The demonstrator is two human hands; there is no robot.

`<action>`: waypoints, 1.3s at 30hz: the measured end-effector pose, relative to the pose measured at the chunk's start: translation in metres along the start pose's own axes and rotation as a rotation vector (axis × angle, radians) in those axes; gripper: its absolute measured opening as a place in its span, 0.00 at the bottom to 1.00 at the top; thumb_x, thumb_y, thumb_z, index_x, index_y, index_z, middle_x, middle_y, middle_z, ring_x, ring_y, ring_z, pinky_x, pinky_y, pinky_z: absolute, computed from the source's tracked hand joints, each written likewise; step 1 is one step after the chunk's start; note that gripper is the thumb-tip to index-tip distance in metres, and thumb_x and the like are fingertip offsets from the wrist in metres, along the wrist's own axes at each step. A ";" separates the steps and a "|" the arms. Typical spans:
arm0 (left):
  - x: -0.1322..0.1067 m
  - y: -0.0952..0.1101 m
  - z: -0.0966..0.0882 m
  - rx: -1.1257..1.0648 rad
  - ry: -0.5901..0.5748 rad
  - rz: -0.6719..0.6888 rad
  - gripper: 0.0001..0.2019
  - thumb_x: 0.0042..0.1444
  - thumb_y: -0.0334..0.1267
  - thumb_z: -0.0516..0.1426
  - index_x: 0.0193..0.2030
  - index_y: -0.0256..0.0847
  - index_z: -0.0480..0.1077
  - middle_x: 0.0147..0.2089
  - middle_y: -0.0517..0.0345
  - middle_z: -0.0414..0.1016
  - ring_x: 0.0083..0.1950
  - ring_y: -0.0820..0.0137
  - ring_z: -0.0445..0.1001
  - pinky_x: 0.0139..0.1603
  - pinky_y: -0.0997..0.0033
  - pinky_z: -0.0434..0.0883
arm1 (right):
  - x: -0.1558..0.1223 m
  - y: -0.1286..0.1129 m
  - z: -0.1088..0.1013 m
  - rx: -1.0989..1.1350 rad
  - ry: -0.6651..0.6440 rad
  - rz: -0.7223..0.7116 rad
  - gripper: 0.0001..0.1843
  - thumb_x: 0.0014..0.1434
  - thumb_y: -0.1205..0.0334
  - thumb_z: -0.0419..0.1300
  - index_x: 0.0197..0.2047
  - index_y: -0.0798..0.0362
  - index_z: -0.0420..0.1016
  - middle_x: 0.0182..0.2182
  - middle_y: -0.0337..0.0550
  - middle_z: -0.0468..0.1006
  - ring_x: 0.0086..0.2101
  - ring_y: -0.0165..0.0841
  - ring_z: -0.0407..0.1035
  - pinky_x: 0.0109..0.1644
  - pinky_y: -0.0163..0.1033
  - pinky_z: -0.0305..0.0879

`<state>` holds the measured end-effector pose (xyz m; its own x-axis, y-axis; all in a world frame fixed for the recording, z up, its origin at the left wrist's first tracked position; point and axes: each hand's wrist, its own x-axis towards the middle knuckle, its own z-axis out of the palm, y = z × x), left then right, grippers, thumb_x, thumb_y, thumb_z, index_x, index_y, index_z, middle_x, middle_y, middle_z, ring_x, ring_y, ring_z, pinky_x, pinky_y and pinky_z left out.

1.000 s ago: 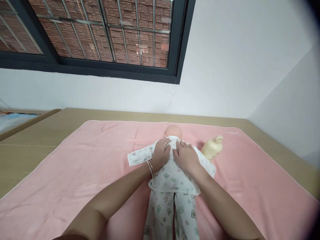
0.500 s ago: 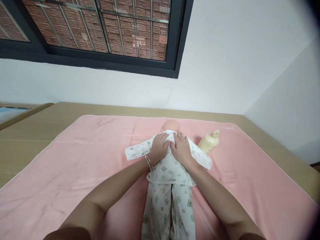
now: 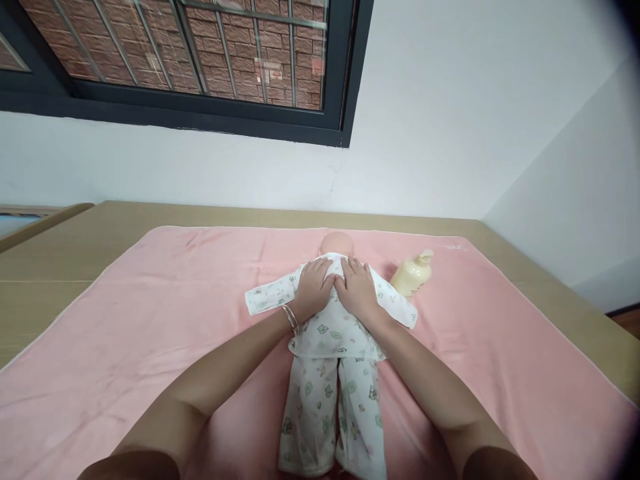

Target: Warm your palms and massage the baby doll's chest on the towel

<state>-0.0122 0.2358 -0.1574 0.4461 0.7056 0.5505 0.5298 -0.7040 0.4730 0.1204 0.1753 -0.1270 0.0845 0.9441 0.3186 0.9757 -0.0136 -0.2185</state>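
A: Checking status: where is the doll [image 3: 330, 393]?
B: Lying on the towel [image 3: 150, 300], top and trousers on. Left hand [image 3: 313, 288], right hand [image 3: 356, 290]: grip spread flat on its top, pinching nothing. Bottle [image 3: 411, 275] alongside, untouched.

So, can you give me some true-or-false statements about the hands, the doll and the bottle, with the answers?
1. The left hand and the right hand both lie flat on the upper body of the doll. True.
2. The bottle stands upright on the person's left of the doll. False: it lies tipped over on the person's right of the doll.
3. The doll lies on a pink towel. True.
4. The bracelet is on the right wrist. False: it is on the left wrist.
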 end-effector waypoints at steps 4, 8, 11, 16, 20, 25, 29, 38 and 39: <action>0.001 0.002 -0.001 -0.010 -0.003 0.001 0.18 0.64 0.38 0.47 0.58 0.38 0.67 0.60 0.47 0.71 0.63 0.58 0.66 0.67 0.51 0.60 | 0.001 0.001 0.000 0.000 -0.002 0.001 0.28 0.68 0.57 0.44 0.67 0.60 0.58 0.66 0.58 0.61 0.65 0.46 0.52 0.69 0.56 0.42; 0.001 0.003 -0.002 -0.010 -0.008 -0.007 0.18 0.64 0.38 0.47 0.57 0.37 0.68 0.60 0.46 0.72 0.63 0.58 0.66 0.67 0.50 0.59 | 0.001 0.000 -0.001 -0.008 -0.004 -0.003 0.28 0.68 0.57 0.44 0.67 0.60 0.59 0.65 0.57 0.61 0.65 0.46 0.53 0.69 0.55 0.43; 0.001 0.003 -0.002 -0.007 -0.008 -0.011 0.19 0.64 0.38 0.47 0.57 0.36 0.68 0.60 0.45 0.71 0.63 0.57 0.66 0.68 0.50 0.58 | -0.001 -0.003 -0.005 -0.029 0.010 0.021 0.28 0.68 0.57 0.45 0.67 0.60 0.60 0.63 0.57 0.65 0.63 0.47 0.56 0.68 0.54 0.45; 0.000 0.003 -0.001 0.014 0.010 -0.026 0.18 0.64 0.38 0.47 0.57 0.37 0.68 0.60 0.45 0.70 0.63 0.57 0.66 0.67 0.50 0.60 | -0.004 -0.007 -0.010 -0.057 0.020 0.075 0.28 0.67 0.54 0.47 0.64 0.60 0.63 0.58 0.60 0.70 0.59 0.48 0.61 0.66 0.52 0.48; 0.000 0.004 -0.001 0.035 0.016 -0.044 0.19 0.62 0.38 0.49 0.58 0.36 0.67 0.59 0.44 0.71 0.61 0.56 0.67 0.65 0.51 0.63 | -0.002 -0.003 -0.008 -0.053 0.012 0.039 0.28 0.67 0.54 0.47 0.64 0.60 0.63 0.59 0.58 0.69 0.61 0.48 0.59 0.67 0.52 0.46; 0.001 0.002 0.000 0.066 -0.002 -0.032 0.21 0.62 0.37 0.49 0.60 0.36 0.65 0.61 0.42 0.69 0.64 0.54 0.65 0.67 0.48 0.59 | 0.004 0.005 -0.005 -0.044 -0.040 -0.075 0.29 0.67 0.58 0.46 0.68 0.60 0.57 0.64 0.58 0.63 0.63 0.47 0.55 0.68 0.55 0.44; 0.001 0.001 0.001 0.059 -0.025 -0.024 0.22 0.61 0.36 0.49 0.61 0.36 0.65 0.64 0.43 0.67 0.66 0.54 0.63 0.70 0.47 0.55 | 0.006 0.008 -0.004 -0.060 -0.058 -0.125 0.29 0.68 0.59 0.45 0.68 0.61 0.56 0.66 0.58 0.59 0.64 0.48 0.54 0.68 0.55 0.44; -0.004 0.010 -0.007 0.062 0.059 -0.007 0.15 0.62 0.37 0.50 0.51 0.38 0.72 0.51 0.47 0.75 0.55 0.59 0.70 0.58 0.56 0.66 | -0.010 -0.004 -0.005 -0.041 0.077 0.075 0.25 0.67 0.53 0.48 0.61 0.57 0.68 0.58 0.52 0.72 0.58 0.45 0.65 0.60 0.46 0.60; -0.005 0.012 -0.008 0.073 0.061 -0.020 0.15 0.62 0.37 0.50 0.50 0.39 0.73 0.51 0.47 0.75 0.54 0.59 0.70 0.58 0.56 0.66 | -0.011 -0.005 -0.005 -0.036 0.077 0.099 0.25 0.66 0.53 0.48 0.61 0.56 0.68 0.58 0.52 0.73 0.58 0.45 0.65 0.59 0.46 0.62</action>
<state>-0.0136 0.2237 -0.1489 0.3912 0.7118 0.5833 0.5901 -0.6804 0.4346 0.1159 0.1637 -0.1245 0.1945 0.9097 0.3669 0.9683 -0.1183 -0.2200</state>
